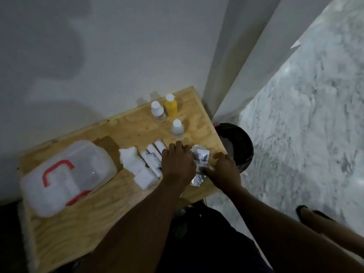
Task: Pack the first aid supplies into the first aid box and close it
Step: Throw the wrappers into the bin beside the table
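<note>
While both hands are pressed down over the foil sachets [201,157] at the right side of the wooden table [78,223], no firm grasp can be confirmed: the left hand [178,166] lies flat with fingers spread over the pile, and the right hand [223,170] is curled at its right edge, but whether a sachet is pinched cannot be told. The sachets are seen between the two hands, some of them loose at the near edge. Just to the left, white rolled bandages [153,156] and gauze pads [136,164] are laid out, untouched. Farther away, three small bottles [174,119] stand upright, one of them yellow. The first aid box [67,178], translucent with a red handle, rests at the left of the table, well apart from the hands, and its lid appears to be shut. It is judged that the packing is at its start, with the sachets being gathered. For the next move, the pile should be collected firmly so that nothing slips off the edge, and the box must be opened before anything is put inside.
</note>
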Action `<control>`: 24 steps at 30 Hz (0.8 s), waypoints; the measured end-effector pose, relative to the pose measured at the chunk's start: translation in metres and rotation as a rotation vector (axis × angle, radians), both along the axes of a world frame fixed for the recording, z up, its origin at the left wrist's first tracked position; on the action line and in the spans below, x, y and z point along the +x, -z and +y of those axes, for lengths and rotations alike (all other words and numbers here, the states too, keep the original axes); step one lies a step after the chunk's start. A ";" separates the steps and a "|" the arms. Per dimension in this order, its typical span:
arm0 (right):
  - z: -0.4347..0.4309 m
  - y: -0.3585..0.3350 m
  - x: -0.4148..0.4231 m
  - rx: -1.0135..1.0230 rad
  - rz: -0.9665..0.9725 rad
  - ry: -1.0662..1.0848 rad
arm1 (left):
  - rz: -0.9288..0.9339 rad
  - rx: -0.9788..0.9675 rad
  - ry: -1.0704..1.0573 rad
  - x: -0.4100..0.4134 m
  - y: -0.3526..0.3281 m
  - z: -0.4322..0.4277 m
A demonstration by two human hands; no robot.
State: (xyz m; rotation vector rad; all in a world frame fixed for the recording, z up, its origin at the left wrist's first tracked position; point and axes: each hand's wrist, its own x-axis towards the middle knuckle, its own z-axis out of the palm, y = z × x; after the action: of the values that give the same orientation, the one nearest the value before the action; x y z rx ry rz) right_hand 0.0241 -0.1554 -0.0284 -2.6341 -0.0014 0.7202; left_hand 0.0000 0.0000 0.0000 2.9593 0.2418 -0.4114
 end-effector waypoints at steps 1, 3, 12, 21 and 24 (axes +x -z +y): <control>0.003 0.004 0.004 0.008 -0.001 0.018 | 0.045 0.015 -0.023 0.005 -0.001 0.001; 0.010 0.010 0.012 0.003 -0.027 0.031 | 0.063 0.049 -0.043 0.011 0.004 0.003; 0.012 0.023 0.035 0.106 0.021 0.026 | -0.086 0.061 -0.062 0.012 0.030 0.009; -0.011 0.013 0.050 0.320 0.119 0.106 | -0.055 -0.056 -0.107 0.025 0.020 0.008; -0.017 0.005 0.052 0.369 0.141 0.202 | -0.060 -0.164 -0.113 0.026 0.015 0.011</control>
State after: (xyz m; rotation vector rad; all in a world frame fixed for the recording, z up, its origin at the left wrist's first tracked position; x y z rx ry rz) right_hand 0.0760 -0.1720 -0.0338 -2.1928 0.1553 0.7534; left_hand 0.0258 0.0105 -0.0149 2.7769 0.3485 -0.3111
